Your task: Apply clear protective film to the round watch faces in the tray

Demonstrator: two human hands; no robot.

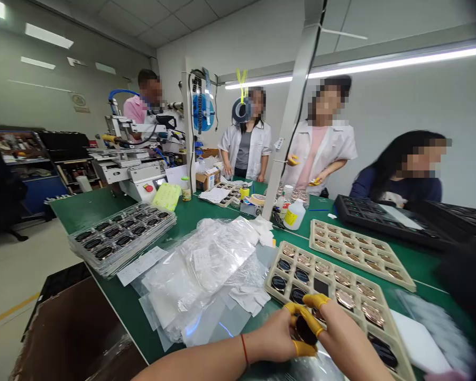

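My left hand [275,334], in yellow finger cots, is closed around a round dark disc [305,329] with a shiny face. My right hand [339,330], also with yellow finger cots, meets it from the right, its fingers closed at the disc's upper edge; part of that contact is hidden. Just beyond both hands lies a cream compartment tray [405,360]. It carries round rose-gold pieces [345,299] and black round pieces with pale print [278,283]. One compartment [321,287] shows no round piece.
Clear plastic bags [206,270] are heaped left of my hands. Stacked clear trays of black discs [122,233] stand farther left. A second cream tray [357,248] lies behind the first, near a white bottle [294,214] and an upright post [289,116]. Several people are around the bench.
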